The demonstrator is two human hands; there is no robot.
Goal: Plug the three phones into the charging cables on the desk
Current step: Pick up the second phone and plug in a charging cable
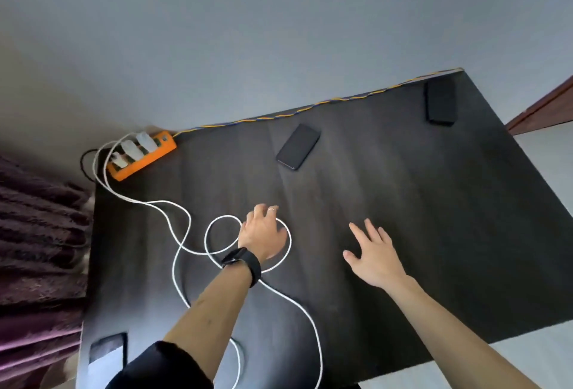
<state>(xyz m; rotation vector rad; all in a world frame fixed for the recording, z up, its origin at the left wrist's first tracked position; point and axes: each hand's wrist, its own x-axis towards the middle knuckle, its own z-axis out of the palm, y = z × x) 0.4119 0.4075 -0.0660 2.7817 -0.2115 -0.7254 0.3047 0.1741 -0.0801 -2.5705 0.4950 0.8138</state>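
**Phones and cables on desk**

Three phones lie unplugged: centre phone, far-right phone, near-left phone. White cables loop across the desk. Left hand curls over a loop, grasp unclear. Right hand is spread, holding nothing.

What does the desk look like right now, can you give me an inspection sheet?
Surface: dark desk, mostly bare.
Job's things: middle phone and corner phone lie unplugged; third phone at near left edge.
Clutter: nothing seen.
Hands: left hand curled over the cable loop, grip unclear; right hand open, empty.
Cables: white cables run from the orange power strip.
Surroundings: grey wall, purple fabric at left.
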